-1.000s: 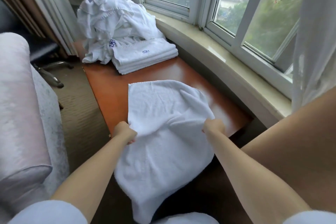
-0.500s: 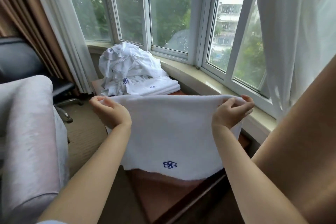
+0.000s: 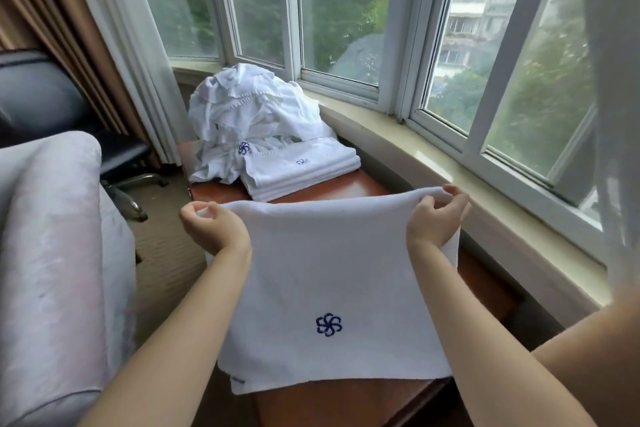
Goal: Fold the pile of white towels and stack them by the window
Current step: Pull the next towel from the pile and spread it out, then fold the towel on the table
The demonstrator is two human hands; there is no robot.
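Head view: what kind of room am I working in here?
Probably a hotel room. The held towel and the folded stack carry the same blue embroidered logo, a bay window with a deep sill looks out on an apartment block, and an upholstered armchair stands beside the wooden table.

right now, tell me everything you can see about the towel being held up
The held towel is white terry-looking cloth with a dark blue pinwheel logo low on its near face and a small tag at its lower left hem. It hangs flat and spread above the wooden table. The left hand pinches one top corner and the right hand the other, pulling the top edge taut; nothing else visibly touches it.
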